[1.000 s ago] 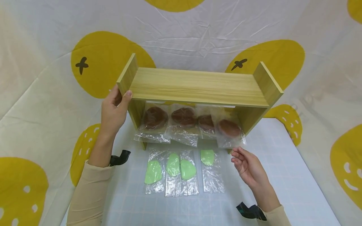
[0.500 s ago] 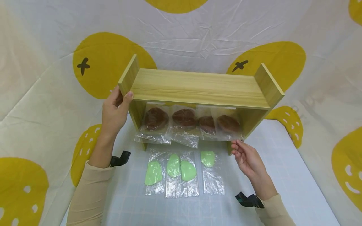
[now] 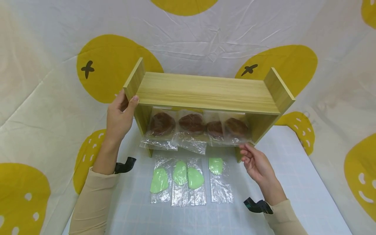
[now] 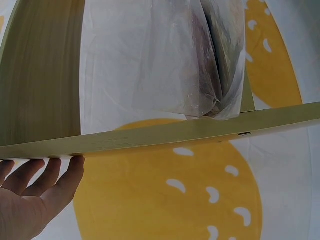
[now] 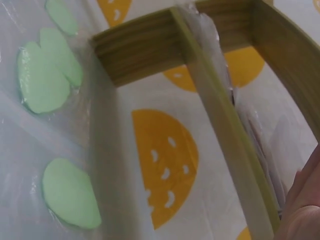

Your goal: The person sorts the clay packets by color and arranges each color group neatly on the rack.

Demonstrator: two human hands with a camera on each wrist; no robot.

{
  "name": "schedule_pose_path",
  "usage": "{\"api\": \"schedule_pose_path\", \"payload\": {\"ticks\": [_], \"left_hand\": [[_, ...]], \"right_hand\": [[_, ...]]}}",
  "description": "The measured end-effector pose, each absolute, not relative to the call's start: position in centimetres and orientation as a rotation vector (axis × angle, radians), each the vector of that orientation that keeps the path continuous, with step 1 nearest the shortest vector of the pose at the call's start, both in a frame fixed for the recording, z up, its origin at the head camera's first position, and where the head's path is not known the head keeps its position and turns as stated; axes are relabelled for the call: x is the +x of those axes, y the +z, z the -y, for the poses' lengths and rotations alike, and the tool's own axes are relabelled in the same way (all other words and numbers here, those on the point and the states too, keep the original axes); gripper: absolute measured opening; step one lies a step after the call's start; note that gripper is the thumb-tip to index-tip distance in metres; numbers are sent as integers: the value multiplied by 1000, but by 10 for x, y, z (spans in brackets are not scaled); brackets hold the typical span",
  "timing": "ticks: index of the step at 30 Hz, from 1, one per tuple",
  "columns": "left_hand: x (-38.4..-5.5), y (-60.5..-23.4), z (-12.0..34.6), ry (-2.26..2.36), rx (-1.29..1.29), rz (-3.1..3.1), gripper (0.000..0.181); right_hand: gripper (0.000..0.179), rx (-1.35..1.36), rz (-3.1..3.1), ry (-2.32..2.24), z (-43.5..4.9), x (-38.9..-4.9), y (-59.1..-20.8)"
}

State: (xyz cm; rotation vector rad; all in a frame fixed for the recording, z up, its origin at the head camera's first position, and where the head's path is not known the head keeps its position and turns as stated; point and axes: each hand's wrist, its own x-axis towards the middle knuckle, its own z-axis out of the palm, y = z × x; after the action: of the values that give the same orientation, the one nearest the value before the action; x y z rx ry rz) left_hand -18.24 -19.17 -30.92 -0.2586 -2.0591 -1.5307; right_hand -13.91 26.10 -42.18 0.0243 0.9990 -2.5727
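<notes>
My left hand (image 3: pixel 119 119) grips the left end panel of a wooden shelf (image 3: pixel 205 91), thumb on the front edge; the left wrist view shows its fingers (image 4: pixel 67 185) against the panel's outer side. Clear plastic bags holding brown round lumps stand in a row on the lower board. At the bottom corner of the rightmost bag (image 3: pixel 236 128), my right hand (image 3: pixel 259 168) pinches the plastic with curled fingers. In the right wrist view that hand (image 5: pixel 304 210) sits at the edge, its fingertips hidden, while the shelf (image 5: pixel 220 120) crosses the frame.
Several clear bags with flat light-green pieces (image 3: pixel 195 178) lie on the pale checked table (image 3: pixel 141 215) before the shelf. Behind it hangs a white cloth (image 3: pixel 194 42) with yellow shapes. A black band (image 3: pixel 124 165) is around the left wrist, another (image 3: pixel 258 206) around the right.
The rightmost bag has been moved up and back onto the lower board, into line with the others. My right hand moved up with it. My left hand stays on the shelf.
</notes>
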Motion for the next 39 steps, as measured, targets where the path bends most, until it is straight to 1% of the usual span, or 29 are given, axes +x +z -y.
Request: {"api": "schedule_pose_path", "payload": {"ticks": [7,11,18,22,26,29,34,39], "left_hand": [[-183,-310,192,-1528,-265,2052,42],[-182,-310,192,-1528,-264,2061,43],[-182,-309,192,-1527,-261,2064,43],[-182,-309,191,-1525,-251,2067,43],[-183,-309,191,-1529,-244,2061,42],[-183,-309,191,-1532,-247,2050,41],[-183,-309,191,-1532,-240,2056,41],[-182,-308,191,-1531,-234,2063,42]], "right_hand": [[37,-98,-1203,-2457,-266,-129,-428],[33,-115,-1459,-2352,-269,-122,-434],[21,-95,-1889,-2105,-274,-119,-457],[29,-77,-1974,-1984,-276,-117,-470],[44,-50,-2008,-1893,-275,-116,-479],[52,-11,-2024,-1857,-274,-115,-483],[53,90,-2044,-1826,-275,-116,-492],[50,106,-2093,-1770,-278,-117,-503]]}}
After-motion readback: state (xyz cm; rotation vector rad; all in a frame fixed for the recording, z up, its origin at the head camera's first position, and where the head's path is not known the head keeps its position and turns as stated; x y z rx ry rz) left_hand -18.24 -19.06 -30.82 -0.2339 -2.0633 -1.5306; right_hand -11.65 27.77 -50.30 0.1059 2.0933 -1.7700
